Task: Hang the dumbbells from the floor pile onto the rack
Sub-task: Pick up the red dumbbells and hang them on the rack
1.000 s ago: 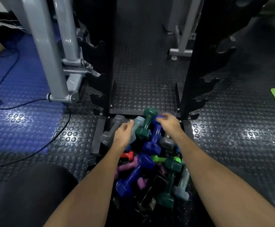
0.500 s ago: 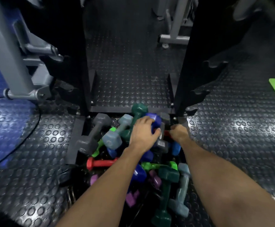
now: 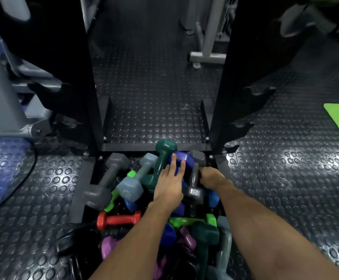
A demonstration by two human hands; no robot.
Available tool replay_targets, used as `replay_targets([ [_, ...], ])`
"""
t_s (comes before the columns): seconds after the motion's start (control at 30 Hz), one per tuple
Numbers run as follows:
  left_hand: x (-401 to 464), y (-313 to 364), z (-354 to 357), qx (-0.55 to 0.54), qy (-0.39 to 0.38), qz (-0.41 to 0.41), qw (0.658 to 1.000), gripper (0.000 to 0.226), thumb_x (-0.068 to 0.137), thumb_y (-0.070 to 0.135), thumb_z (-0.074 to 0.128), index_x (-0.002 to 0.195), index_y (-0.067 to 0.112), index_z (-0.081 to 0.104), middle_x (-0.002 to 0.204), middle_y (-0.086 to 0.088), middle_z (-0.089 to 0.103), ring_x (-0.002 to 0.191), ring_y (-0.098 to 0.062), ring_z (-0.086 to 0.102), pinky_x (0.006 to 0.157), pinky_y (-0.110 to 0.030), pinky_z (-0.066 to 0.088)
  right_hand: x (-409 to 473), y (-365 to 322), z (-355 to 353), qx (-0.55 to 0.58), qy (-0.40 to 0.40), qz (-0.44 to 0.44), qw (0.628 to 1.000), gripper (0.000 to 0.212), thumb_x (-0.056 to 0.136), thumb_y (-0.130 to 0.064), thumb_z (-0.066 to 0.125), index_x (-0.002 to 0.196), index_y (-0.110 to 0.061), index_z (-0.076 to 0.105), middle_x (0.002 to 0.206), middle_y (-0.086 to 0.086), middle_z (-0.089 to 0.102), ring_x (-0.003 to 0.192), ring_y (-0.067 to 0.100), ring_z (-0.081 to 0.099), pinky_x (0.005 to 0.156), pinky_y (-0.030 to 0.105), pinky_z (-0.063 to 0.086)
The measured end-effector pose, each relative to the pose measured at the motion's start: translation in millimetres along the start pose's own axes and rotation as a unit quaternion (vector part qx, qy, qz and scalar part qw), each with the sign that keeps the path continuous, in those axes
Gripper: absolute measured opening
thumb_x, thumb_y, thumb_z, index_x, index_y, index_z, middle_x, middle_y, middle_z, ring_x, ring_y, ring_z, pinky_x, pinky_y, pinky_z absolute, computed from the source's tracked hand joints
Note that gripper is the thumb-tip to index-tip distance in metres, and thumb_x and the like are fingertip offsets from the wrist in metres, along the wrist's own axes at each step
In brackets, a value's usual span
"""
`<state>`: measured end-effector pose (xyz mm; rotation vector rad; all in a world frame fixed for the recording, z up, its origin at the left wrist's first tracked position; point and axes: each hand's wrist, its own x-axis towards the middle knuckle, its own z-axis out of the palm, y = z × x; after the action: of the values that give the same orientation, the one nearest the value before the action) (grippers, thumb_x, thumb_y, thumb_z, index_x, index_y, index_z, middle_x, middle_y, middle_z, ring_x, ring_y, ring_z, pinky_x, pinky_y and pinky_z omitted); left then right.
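No text, number or brand can be read anywhere. The end face of the dark grey dumbbell (image 3: 97,196) at the left of the pile bears a faint raised mark, and so does the end face of the pale blue-grey dumbbell (image 3: 128,189) next to it, but both are too blurred to make out. The end of the grey dumbbell (image 3: 194,192) between the two hands shows a small pale mark, likewise illegible.
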<state>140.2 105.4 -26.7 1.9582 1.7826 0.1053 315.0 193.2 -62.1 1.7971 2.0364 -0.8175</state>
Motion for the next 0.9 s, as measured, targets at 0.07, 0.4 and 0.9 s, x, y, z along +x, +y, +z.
replay_targets([
  [0.07,-1,1,-1,0.002,0.001,0.001,1.0,0.1,0.087,-0.002,0.062,0.163,0.021,0.0,0.166,-0.007,-0.03,0.15,-0.028,0.019,0.125,-0.036,0.02,-2,-1,-4,-0.018,-0.021,0.001,1.0,0.028,0.092,-0.015,0.056,0.116,-0.008,0.07,0.118,0.015,0.073,0.109,0.033,0.069,0.092,0.037,0.055],
  [0.4,13,5,-23,-0.015,-0.129,-0.006,0.992,0.091,0.091,-0.005,0.05,0.164,0.019,0.0,0.168,-0.001,-0.025,0.156,-0.035,0.007,0.127,-0.045,0.013,-43,-18,-62,-0.121,-0.059,0.082,0.987,0.033,0.086,-0.024,0.066,0.115,-0.009,0.073,0.109,0.012,0.073,0.097,0.029,0.069,0.083,0.033,0.057],
  [0.9,-30,-1,-89,-0.257,-0.052,-0.119,0.957,0.046,0.096,0.028,0.059,0.141,0.018,0.055,0.125,-0.011,0.068,0.118,-0.029,0.062,0.097,-0.032,0.049,-118,-70,-140,-0.154,-0.06,0.077,0.983,0.027,0.087,-0.043,0.073,0.096,-0.018,0.073,0.091,-0.001,0.072,0.084,0.016,0.067,0.083,0.029,0.055],
])
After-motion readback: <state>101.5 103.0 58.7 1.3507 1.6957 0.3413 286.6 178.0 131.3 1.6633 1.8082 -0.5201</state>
